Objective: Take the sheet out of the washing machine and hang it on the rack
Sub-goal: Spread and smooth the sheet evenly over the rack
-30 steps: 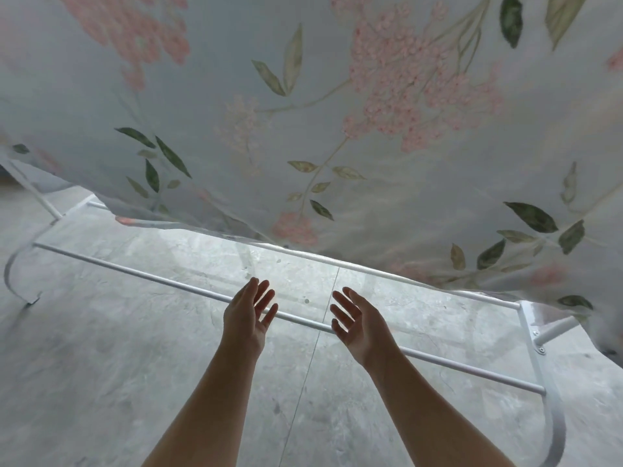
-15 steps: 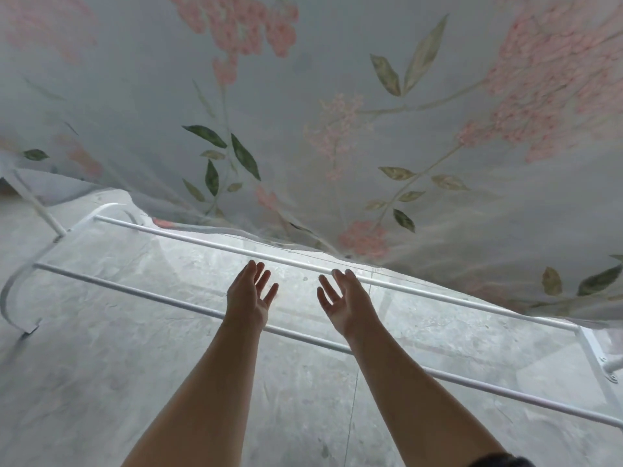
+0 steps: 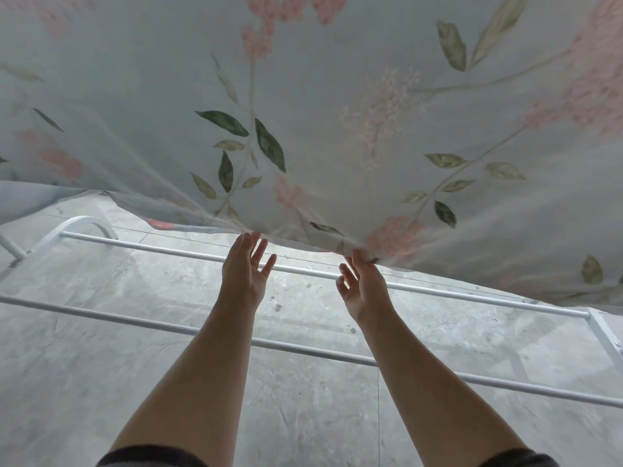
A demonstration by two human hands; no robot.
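The sheet (image 3: pixel 337 112) hangs down in front of me and fills the top of my view. I cannot see what holds it up. Its bottom edge droops just above the far rail of the rack (image 3: pixel 168 245). The sheet is thin and soft, with pink flowers and green leaves, and light shines through it. I think it is light but floppy, so it will sag and slide if I pull on one spot only. The best place to take hold looks like the bottom hem, with the two grips well apart. My left grip (image 3: pixel 247 274) is wide, fingers straight, tips just touching the hem. My right grip (image 3: pixel 362 288) reaches the hem too, where the cloth bunches a little. I cannot tell if it pinches the cloth or only touches it. Under my arms two white rails of the rack run from side to side, with the grey floor (image 3: pixel 101 382) below. The rails are in the way. The cloth could catch on them, and a loose edge could drop to the floor and get dirty.
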